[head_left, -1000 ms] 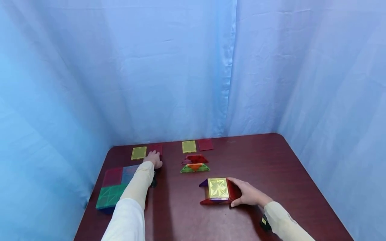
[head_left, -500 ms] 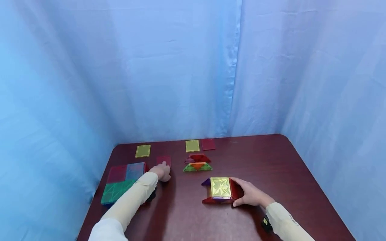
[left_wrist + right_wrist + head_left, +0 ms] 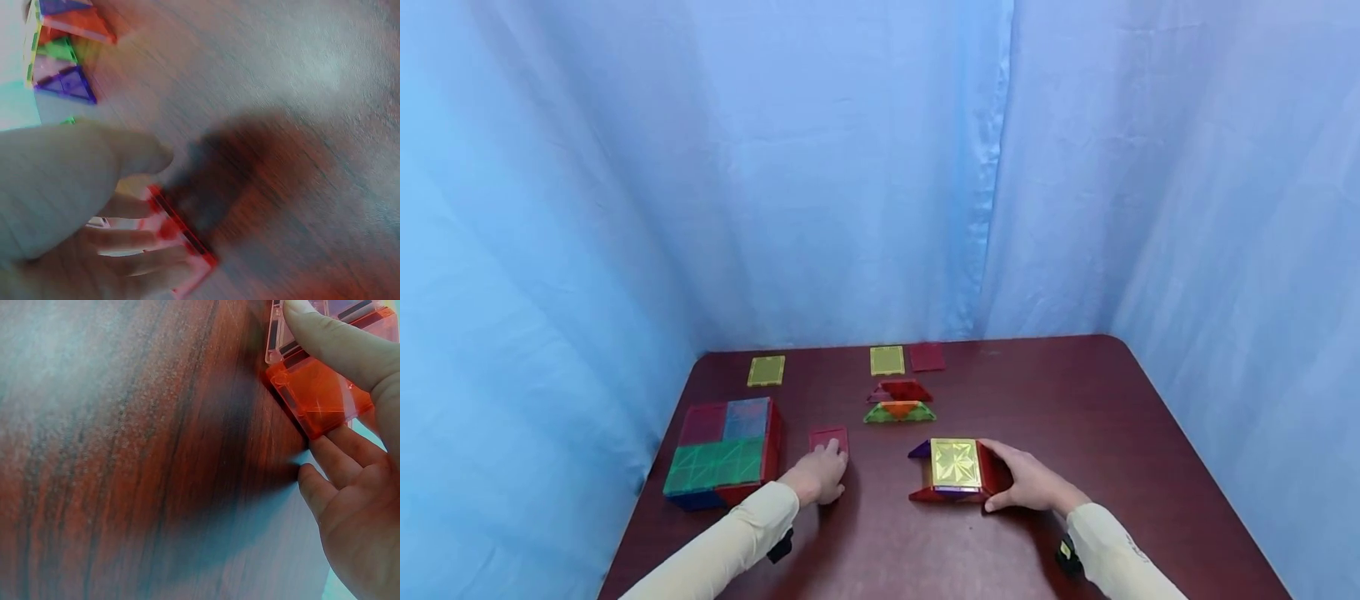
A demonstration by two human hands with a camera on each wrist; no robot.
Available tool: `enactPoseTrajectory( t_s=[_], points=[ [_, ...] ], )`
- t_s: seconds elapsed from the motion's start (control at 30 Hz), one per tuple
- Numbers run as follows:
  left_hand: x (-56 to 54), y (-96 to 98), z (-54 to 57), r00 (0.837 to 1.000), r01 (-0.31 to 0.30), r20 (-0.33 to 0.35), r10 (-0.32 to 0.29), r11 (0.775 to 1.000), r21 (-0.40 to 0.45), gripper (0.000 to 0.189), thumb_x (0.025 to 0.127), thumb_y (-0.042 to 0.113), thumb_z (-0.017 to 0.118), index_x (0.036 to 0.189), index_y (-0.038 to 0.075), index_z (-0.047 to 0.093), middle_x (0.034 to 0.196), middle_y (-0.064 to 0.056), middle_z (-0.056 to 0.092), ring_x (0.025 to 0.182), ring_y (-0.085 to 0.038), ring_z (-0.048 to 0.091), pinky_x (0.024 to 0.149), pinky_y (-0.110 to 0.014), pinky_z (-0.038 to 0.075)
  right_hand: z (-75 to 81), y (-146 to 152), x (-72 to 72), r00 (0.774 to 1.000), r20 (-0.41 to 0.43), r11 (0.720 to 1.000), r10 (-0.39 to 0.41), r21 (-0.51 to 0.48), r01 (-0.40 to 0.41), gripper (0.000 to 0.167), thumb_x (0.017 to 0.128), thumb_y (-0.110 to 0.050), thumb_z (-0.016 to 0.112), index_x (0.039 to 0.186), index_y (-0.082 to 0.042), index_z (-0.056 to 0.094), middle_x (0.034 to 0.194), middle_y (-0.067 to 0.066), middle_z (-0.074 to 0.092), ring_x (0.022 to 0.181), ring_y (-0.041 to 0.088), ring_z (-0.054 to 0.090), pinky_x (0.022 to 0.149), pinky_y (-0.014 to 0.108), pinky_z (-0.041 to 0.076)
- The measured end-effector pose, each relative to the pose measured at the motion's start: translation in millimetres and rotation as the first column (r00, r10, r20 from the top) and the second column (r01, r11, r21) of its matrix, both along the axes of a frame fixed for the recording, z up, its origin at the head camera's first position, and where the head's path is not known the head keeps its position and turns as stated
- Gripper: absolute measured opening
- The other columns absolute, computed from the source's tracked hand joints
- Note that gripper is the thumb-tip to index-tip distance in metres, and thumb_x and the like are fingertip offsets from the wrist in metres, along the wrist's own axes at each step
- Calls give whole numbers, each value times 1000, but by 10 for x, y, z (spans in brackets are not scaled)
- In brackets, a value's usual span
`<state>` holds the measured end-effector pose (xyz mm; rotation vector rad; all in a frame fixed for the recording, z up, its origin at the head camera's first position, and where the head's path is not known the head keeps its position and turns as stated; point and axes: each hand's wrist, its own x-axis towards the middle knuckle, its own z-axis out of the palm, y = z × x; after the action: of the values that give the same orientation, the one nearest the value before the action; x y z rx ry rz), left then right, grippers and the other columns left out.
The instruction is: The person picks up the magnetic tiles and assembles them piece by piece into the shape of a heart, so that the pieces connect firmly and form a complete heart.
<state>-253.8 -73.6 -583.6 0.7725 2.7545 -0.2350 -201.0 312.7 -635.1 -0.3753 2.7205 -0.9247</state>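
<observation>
My left hand (image 3: 822, 475) rests its fingers on a red square magnetic tile (image 3: 827, 436) lying flat on the table. In the left wrist view the fingers (image 3: 140, 240) lie nearly straight over that tile (image 3: 197, 265), with the thumb apart from it. My right hand (image 3: 1030, 482) grips the right end of a small magnetic tile build, thumb on the near side and fingers behind. The build has a yellow square (image 3: 956, 463) on top and red and purple triangles at its left. In the right wrist view an orange-red tile (image 3: 328, 394) shows between thumb and fingers.
A larger block of tiles, green-topped (image 3: 718, 463), stands at the left. Behind the small build are a green and orange strip (image 3: 899, 412) and a red strip (image 3: 904, 391). Yellow tiles (image 3: 766, 371) and a red tile (image 3: 927, 357) lie by the far edge.
My left hand has slid the red square tile from the far edge toward me and to the right. The right hand has stayed at the small build.
</observation>
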Motion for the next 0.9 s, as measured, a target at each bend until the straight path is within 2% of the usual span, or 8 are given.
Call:
enactPoseTrajectory(
  t_s=[0.1,0.2,0.3,0.4,0.47,0.6,0.7,0.9],
  points=[
    [-78,-63,-75,1000,-23,-17,24,995,93,66,83,33,84,138,9,58,137,-18,52,126,-36,54,99,-46,53,-23,16,33,1000,17,1000,-5,-1,5,114,66,-52,92,156,-8,37,152,14,48,138,34,47,108,57,42],
    [-184,-131,-128,995,-84,69,73,979,186,78,81,29,86,149,15,50,154,-24,40,143,-42,39,111,-53,44,-25,15,45,1000,2,1000,-6,-3,6,114,66,-51,92,155,-7,38,152,15,49,138,34,48,108,57,42],
    [-240,-175,-161,992,-94,107,71,970,223,73,85,25,83,150,20,51,149,-21,47,137,-39,46,110,-52,44,-19,11,43,1000,-12,1000,-3,0,3,114,66,-51,92,155,-6,38,152,15,49,138,34,48,108,57,43],
    [-267,-191,-192,998,-37,51,28,980,195,67,88,29,80,148,21,53,132,-17,56,121,-33,56,104,-47,50,-5,6,35,1000,-13,1000,2,0,-2,114,66,-50,93,155,-5,37,152,16,49,138,35,48,107,57,43],
    [-279,-187,-189,1000,-2,23,-2,983,182,70,86,34,82,148,19,53,126,-16,57,114,-31,57,100,-45,52,5,4,26,1000,-3,1000,-4,-7,4,113,67,-48,93,156,-6,36,152,16,48,138,35,47,108,57,42],
    [-283,-148,-199,998,38,39,-48,973,226,83,80,42,83,149,13,49,126,-14,56,113,-28,56,96,-43,54,29,-6,27,1000,6,1000,-12,-1,12,113,67,-46,93,156,-6,36,153,16,47,138,36,47,108,58,42],
    [-235,-72,-182,994,53,71,-80,945,322,86,78,42,82,149,9,47,126,-11,55,111,-23,56,92,-39,55,34,-14,25,1000,2,1000,-5,-3,5,113,67,-46,93,156,-5,36,152,17,48,138,37,47,109,59,41],
    [-168,213,-150,976,7,185,-118,858,513,82,80,37,81,148,12,43,125,-3,52,105,-12,55,86,-31,56,50,-10,17,1000,16,1000,-14,-4,14,113,66,-45,94,156,-7,36,153,16,48,138,36,47,108,58,42]
  ],
)
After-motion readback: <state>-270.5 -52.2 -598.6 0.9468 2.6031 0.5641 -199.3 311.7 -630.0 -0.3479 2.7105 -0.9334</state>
